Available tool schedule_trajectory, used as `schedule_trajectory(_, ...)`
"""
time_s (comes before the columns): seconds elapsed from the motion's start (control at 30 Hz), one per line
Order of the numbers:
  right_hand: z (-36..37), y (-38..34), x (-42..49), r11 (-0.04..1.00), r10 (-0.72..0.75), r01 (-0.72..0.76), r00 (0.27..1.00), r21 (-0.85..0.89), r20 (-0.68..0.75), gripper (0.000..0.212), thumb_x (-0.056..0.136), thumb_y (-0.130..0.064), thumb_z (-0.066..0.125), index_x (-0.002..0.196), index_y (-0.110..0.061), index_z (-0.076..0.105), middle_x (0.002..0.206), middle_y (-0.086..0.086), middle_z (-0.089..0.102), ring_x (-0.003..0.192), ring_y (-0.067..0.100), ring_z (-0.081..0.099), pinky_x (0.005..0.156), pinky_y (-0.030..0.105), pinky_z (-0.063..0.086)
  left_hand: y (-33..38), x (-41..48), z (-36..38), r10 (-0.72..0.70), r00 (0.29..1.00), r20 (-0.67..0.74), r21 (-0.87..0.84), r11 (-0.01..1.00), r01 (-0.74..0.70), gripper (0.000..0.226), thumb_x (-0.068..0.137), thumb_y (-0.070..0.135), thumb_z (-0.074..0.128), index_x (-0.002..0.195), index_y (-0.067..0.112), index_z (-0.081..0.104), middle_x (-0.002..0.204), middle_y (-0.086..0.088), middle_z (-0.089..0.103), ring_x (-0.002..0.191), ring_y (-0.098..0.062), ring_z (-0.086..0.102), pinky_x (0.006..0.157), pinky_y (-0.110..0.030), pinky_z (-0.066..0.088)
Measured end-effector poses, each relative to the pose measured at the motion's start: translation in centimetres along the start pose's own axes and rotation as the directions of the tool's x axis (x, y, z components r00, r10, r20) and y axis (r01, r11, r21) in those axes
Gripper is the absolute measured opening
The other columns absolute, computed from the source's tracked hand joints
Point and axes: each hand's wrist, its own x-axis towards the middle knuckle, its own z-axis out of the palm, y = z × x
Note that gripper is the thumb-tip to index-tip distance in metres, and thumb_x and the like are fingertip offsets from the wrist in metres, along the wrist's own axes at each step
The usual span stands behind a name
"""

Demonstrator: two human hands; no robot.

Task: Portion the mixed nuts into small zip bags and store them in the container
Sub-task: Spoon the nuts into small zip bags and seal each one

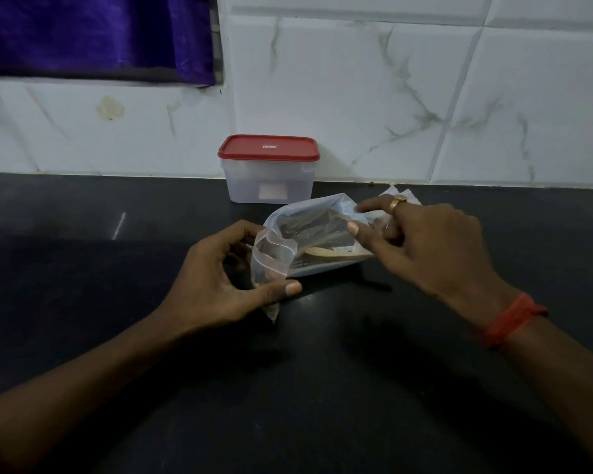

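Head view shows your left hand [216,278] and right hand [425,244] both pinching the clear bag [312,217] near the counter's [83,268] back edge, before the lidded container [269,176]; tugging its slack mouth unevenly could, I judge, spill its contents.

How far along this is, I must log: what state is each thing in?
container, closed, upright.
red lid, on the container.
zip bag, held between both hands; mouth unclear.
left hand, fingers grip the bag's left end.
right hand, fingers pinch the bag's top edge.
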Motion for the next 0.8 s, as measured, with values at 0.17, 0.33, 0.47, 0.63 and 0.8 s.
schedule_trajectory(0.17,2.2,-3.8,-1.8,0.802,-0.276,0.170,0.956,0.573,0.103,0.040,0.093,-0.053,0.060,0.131,-0.039,0.058,0.105,-0.016,0.069,0.074,0.000,0.069,0.069,0.025,0.057,0.7,-0.1,0.5,0.137,0.990,-0.037,0.090,0.987,-0.133,0.055,0.068,0.051,0.086,0.108,0.020,0.064,0.092,0.012,0.069,0.073,-0.015,0.068,0.057,-0.031,0.055)
schedule_trajectory(0.33,3.3,-4.4,-2.3,0.745,-0.214,0.175,0.977,0.644,-0.017,0.016,0.090,-0.021,0.073,0.106,-0.018,0.075,0.096,-0.009,0.075,0.082,0.004,0.071,0.072,0.027,0.059,0.4,-0.1,0.5,0.111,0.994,-0.001,0.053,0.992,-0.111,0.062,0.063,0.051,0.088,0.112,0.021,0.065,0.102,0.010,0.071,0.088,-0.016,0.071,0.068,-0.041,0.059)
schedule_trajectory(0.47,2.9,-3.7,-2.1,0.679,-0.131,0.132,0.990,0.722,-0.058,0.015,0.088,-0.005,0.073,0.102,-0.011,0.076,0.095,-0.009,0.075,0.085,0.004,0.073,0.075,0.021,0.059,0.2,-0.1,0.5,0.009,0.998,0.066,-0.016,1.000,-0.008,0.056,0.067,0.044,0.090,0.115,0.024,0.069,0.098,0.005,0.075,0.084,-0.021,0.072,0.070,-0.047,0.059)
schedule_trajectory(0.63,2.9,-3.4,-1.9,0.648,-0.123,0.107,0.992,0.754,-0.036,0.014,0.090,-0.006,0.071,0.103,-0.011,0.074,0.099,-0.005,0.074,0.088,0.008,0.072,0.075,0.023,0.059,0.9,-0.2,0.7,-0.047,0.988,0.150,-0.153,0.986,0.070,0.048,0.071,0.023,0.088,0.115,0.016,0.071,0.106,0.005,0.076,0.096,-0.012,0.073,0.082,-0.030,0.059)
schedule_trajectory(0.8,2.7,-3.8,-1.9,0.592,-0.119,0.089,0.993,0.801,-0.022,0.020,0.091,-0.013,0.071,0.111,-0.014,0.071,0.105,-0.008,0.074,0.094,0.006,0.072,0.077,0.021,0.059,1.3,-0.4,1.2,-0.127,0.972,0.197,-0.192,0.967,0.165,0.031,0.070,0.020,0.084,0.099,0.013,0.074,0.098,0.005,0.078,0.086,-0.009,0.074,0.073,-0.020,0.058)
